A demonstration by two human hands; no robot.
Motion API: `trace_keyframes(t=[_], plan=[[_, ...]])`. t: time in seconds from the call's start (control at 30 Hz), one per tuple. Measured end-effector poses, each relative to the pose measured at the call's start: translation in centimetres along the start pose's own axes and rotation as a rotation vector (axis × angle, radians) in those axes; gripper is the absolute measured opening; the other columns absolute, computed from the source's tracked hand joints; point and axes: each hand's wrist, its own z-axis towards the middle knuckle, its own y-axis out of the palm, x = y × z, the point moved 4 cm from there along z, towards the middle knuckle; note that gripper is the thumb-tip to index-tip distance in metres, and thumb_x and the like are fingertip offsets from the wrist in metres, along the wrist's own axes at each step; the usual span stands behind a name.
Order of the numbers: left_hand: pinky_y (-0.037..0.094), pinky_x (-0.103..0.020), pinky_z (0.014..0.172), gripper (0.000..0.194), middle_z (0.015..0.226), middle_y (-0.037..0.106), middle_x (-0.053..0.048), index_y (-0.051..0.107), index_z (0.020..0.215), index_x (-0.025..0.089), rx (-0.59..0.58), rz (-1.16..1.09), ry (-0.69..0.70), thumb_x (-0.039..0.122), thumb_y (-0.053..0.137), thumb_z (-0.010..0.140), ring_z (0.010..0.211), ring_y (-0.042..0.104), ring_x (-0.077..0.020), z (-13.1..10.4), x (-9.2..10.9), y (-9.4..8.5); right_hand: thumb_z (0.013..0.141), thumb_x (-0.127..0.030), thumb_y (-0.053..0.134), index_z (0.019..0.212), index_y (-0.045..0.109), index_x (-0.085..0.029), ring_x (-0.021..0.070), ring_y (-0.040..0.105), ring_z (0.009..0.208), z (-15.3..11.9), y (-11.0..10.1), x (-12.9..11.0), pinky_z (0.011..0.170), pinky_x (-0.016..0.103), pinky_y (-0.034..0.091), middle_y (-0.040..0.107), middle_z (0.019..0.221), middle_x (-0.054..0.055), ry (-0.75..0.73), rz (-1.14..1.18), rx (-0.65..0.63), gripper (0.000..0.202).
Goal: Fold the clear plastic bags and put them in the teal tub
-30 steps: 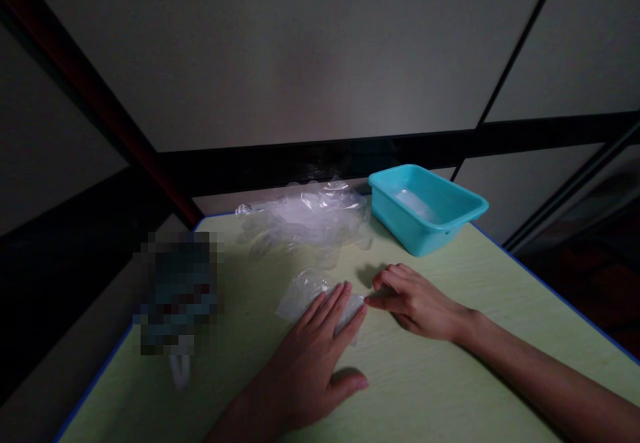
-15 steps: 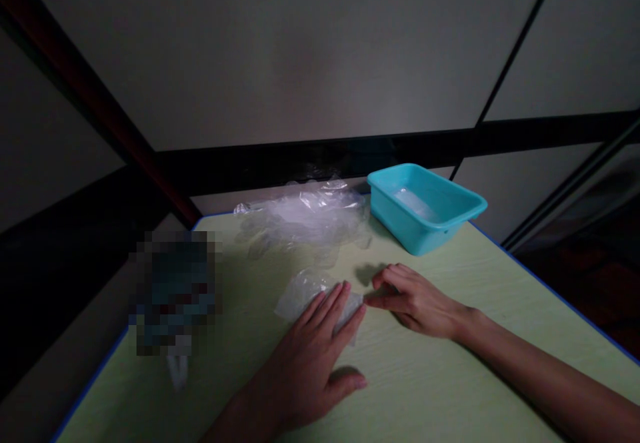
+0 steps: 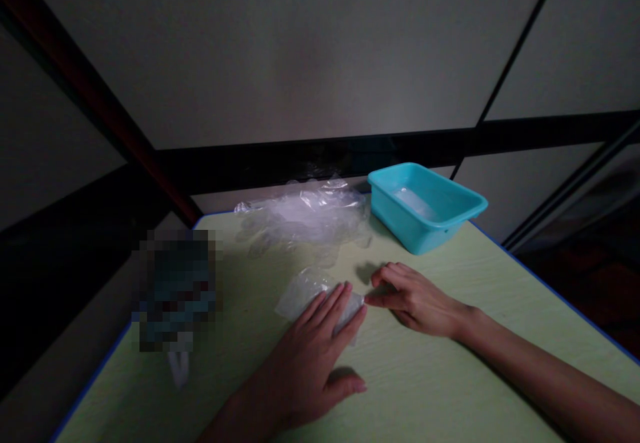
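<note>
A flat, matte grey wall [image 3: 310, 50] crossed by a glossy black band stood behind a pale green table [image 3: 430, 390], faintly grained and edged in blue. On its far part lay a loose, glossy heap of clear plastic [image 3: 315, 213], thin and wrinkled, with rounded, finger-like lobes. Just right of it sat a smooth turquoise basin [image 3: 420, 233], rectangular with rounded corners and a rolled rim. The left hand [image 3: 320, 356] lay flat, palm down and fingers extended, pressing without grasping on a smaller crumpled plastic piece [image 3: 303, 294] on the table, in front of the heap. The right hand [image 3: 413, 300] had curled fingers, its index fingertip at that piece's right edge; whether it pinched the film could not be told. The left hand covered much of the smaller piece, pixelation masked a dark object [image 3: 177, 290] at the table's left edge, only a whitish loop [image 3: 179, 366] showing below, and both forearms were cut off by the frame.
</note>
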Motion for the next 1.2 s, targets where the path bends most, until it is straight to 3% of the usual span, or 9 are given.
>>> trace_keyframes(t=[0.23,0.37,0.53,0.8,0.9,1.03,1.2], plan=[[0.013,-0.044,0.107,0.078,0.146,0.004,-0.011,0.018,0.139,0.019,0.001,-0.013,-0.004,0.048,0.056,0.077,0.133,0.000,-0.0247,-0.1,0.1,-0.1,0.082,-0.008,0.038,0.104,0.062,-0.016,0.0210,0.044,0.083,-0.2,-0.3,-0.1,0.071,0.036,0.037,0.050,0.091,0.011,0.005,-0.068,0.057,0.034],[0.012,-0.045,0.107,0.077,0.146,0.004,-0.010,0.016,0.139,0.020,0.011,-0.026,0.003,0.047,0.054,0.078,0.133,0.001,-0.0247,-0.1,0.1,-0.1,0.080,-0.005,0.037,0.117,0.055,-0.020,0.0220,0.043,0.086,-0.2,0.0,-0.3,0.073,0.037,0.036,0.050,0.095,0.011,-0.009,-0.081,-0.021,0.043],[0.011,-0.045,0.107,0.077,0.146,0.002,-0.009,0.015,0.139,0.022,-0.002,-0.034,-0.001,0.048,0.054,0.078,0.133,-0.001,-0.0243,-0.1,0.0,0.0,0.081,-0.004,0.039,0.118,0.055,-0.022,0.0224,0.042,0.092,0.0,0.1,-0.1,0.077,0.038,0.036,0.049,0.100,0.011,0.033,0.012,-0.062,0.043],[0.003,-0.060,0.101,0.071,0.146,0.009,-0.006,0.022,0.137,0.027,0.018,-0.092,-0.028,0.065,0.037,0.079,0.132,-0.002,-0.0317,-0.1,0.0,-0.3,0.083,-0.004,0.038,0.118,0.055,-0.023,0.0221,0.044,0.093,0.0,0.1,0.0,0.077,0.039,0.038,0.049,0.098,0.011,0.059,0.071,-0.069,0.043],[0.008,-0.054,0.104,0.068,0.146,0.011,-0.008,0.016,0.139,0.021,0.053,-0.130,-0.056,0.052,0.041,0.084,0.133,0.002,-0.0270,-0.1,-0.1,-0.6,0.082,-0.004,0.039,0.119,0.054,-0.024,0.0218,0.044,0.092,0.0,0.1,0.0,0.077,0.039,0.039,0.049,0.098,0.011,0.049,0.075,-0.063,0.045],[0.016,-0.040,0.107,0.051,0.146,0.012,-0.011,0.017,0.138,0.010,0.174,-0.107,-0.152,0.025,0.032,0.091,0.133,0.007,-0.0183,-0.3,-1.2,-0.7,0.080,-0.002,0.040,0.118,0.054,-0.023,0.0211,0.045,0.091,-0.1,0.2,0.1,0.076,0.038,0.041,0.050,0.099,0.010,0.030,0.077,-0.036,0.046],[0.017,-0.041,0.107,0.050,0.144,0.020,-0.013,0.025,0.135,0.008,0.211,0.065,-0.258,0.026,0.035,0.089,0.132,0.011,-0.0209,-0.5,-3.1,-0.1,0.080,-0.002,0.042,0.118,0.055,-0.023,0.0210,0.046,0.090,-0.1,0.3,0.2,0.075,0.037,0.041,0.050,0.098,0.010,0.034,0.093,-0.047,0.045]])
